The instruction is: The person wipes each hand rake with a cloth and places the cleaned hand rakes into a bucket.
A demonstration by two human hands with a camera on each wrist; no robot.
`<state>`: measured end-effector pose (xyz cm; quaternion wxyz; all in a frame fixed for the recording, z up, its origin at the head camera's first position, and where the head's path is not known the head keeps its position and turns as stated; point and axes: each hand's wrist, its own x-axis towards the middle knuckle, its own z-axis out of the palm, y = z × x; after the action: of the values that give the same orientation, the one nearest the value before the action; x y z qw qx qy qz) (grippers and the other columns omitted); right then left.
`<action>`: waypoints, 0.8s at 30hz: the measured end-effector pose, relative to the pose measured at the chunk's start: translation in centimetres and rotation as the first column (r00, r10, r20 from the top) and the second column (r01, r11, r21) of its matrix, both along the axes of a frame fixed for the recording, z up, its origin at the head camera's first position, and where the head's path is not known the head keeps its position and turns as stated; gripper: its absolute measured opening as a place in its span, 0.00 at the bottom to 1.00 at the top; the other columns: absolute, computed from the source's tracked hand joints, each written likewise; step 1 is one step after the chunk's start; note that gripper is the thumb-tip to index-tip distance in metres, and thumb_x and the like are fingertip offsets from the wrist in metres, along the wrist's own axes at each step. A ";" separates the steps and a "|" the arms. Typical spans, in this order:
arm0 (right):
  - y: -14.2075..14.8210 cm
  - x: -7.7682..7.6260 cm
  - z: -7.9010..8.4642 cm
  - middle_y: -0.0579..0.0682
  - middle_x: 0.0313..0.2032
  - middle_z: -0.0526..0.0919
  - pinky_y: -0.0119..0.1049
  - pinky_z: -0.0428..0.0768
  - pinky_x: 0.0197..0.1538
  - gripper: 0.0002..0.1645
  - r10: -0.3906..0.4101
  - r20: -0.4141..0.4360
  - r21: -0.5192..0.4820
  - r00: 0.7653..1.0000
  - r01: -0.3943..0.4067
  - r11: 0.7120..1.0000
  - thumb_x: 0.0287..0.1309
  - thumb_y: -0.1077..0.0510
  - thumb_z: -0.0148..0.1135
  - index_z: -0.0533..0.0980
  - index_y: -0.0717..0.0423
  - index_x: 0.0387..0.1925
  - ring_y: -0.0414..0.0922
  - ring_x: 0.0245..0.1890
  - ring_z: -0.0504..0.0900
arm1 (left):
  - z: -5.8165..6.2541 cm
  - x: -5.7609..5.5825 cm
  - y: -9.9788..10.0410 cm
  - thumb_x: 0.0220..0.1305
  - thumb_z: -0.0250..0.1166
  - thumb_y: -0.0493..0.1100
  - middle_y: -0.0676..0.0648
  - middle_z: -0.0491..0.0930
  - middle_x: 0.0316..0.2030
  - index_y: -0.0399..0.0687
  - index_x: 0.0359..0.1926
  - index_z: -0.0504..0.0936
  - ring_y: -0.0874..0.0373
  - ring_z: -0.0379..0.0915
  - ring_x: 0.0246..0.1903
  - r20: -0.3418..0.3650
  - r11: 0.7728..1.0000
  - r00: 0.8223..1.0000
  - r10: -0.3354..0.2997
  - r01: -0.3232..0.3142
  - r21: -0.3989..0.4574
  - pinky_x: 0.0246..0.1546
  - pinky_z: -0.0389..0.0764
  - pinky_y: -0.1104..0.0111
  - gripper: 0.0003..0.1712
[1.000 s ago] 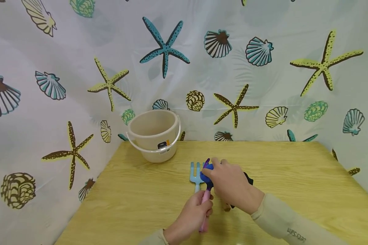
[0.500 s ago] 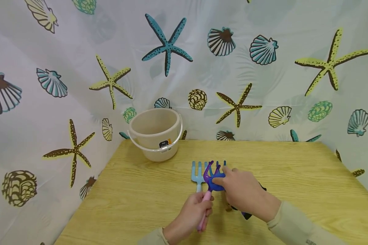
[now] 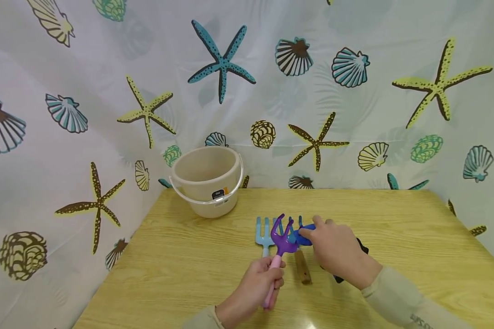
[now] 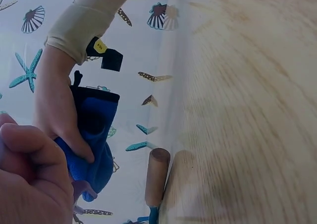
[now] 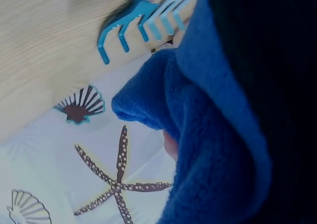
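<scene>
My left hand (image 3: 253,285) grips the pink handle of a small hand cultivator (image 3: 283,246), its curved purple prongs pointing away from me. At its right prong, my right hand (image 3: 335,251) pinches a blue cloth (image 3: 305,235) with black edging. In the left wrist view the cloth (image 4: 94,149) hangs bunched under the fingers, covering part of the purple head. Beneath lie a light blue garden fork (image 3: 265,238) and a darker blue fork with a wooden handle (image 3: 302,268). The right wrist view shows the cloth (image 5: 213,115) close up, the blue tines (image 5: 130,21) beyond it.
A beige bucket (image 3: 207,192) with a clear handle stands at the back left of the wooden table (image 3: 169,283). Behind the table hangs a white curtain (image 3: 346,27) printed with starfish and shells.
My right hand has drawn the cloth rightward along the cultivator, uncovering more of its purple prongs and the wooden handle below. My left hand stays nearly in place, still gripping the pink handle.
</scene>
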<state>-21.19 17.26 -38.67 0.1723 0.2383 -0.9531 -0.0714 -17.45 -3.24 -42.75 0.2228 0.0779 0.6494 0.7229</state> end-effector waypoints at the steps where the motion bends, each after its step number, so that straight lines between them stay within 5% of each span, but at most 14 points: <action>1: 0.1 -0.1 -0.1 0.58 0.37 0.77 0.33 0.70 0.06 0.23 0.004 -0.021 -0.008 1.000 -0.004 1.000 0.44 0.61 0.68 0.82 0.45 0.46 0.52 0.25 0.78 | 0.0 0.0 0.0 0.64 0.53 0.35 0.49 0.71 0.21 0.34 0.44 0.71 0.62 0.61 0.05 0.004 1.000 1.000 0.001 -0.001 0.001 0.00 0.63 0.77 0.09; 6: 0.1 -0.3 -0.4 0.60 0.38 0.77 0.35 0.71 0.06 0.21 0.017 -0.112 -0.024 0.994 -0.020 1.000 0.46 0.60 0.68 0.81 0.47 0.46 0.54 0.26 0.77 | 0.2 0.0 0.1 0.66 0.53 0.36 0.50 0.69 0.20 0.35 0.46 0.70 0.61 0.60 0.05 -0.002 1.000 1.000 0.022 -0.022 -0.004 -0.01 0.62 0.77 0.10; 14: -1.3 1.4 1.2 0.57 0.40 0.79 0.34 0.76 0.12 0.25 0.039 0.136 -0.075 0.990 -0.029 0.997 0.43 0.58 0.67 0.82 0.40 0.48 0.45 0.23 0.77 | 0.3 -0.2 0.2 0.65 0.52 0.35 0.49 0.69 0.20 0.35 0.46 0.69 0.62 0.59 0.05 -0.029 0.999 0.999 0.033 -0.033 -0.029 0.00 0.63 0.76 0.10; 18: -2.0 1.9 1.8 0.62 0.46 0.80 0.39 0.81 0.17 0.25 0.093 0.131 -0.100 0.987 -0.081 0.992 0.43 0.59 0.67 0.82 0.39 0.47 0.48 0.28 0.80 | 0.2 -0.2 0.3 0.65 0.52 0.34 0.50 0.68 0.20 0.35 0.45 0.69 0.62 0.59 0.05 -0.036 0.999 0.999 0.017 -0.018 -0.032 0.01 0.64 0.76 0.09; 24: -2.8 2.1 1.4 0.57 0.39 0.79 0.37 0.79 0.15 0.24 0.109 0.058 -0.097 0.992 -0.103 0.990 0.41 0.57 0.68 0.83 0.38 0.46 0.46 0.25 0.77 | 0.3 -0.1 0.5 0.65 0.53 0.36 0.50 0.68 0.21 0.38 0.45 0.69 0.62 0.60 0.06 0.010 0.999 1.000 -0.001 0.001 -0.045 0.01 0.64 0.76 0.09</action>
<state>-19.14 14.49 -37.30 0.1565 0.2824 -0.9464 -0.0097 -17.51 -2.75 -42.48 0.2282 0.0696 0.6642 0.7085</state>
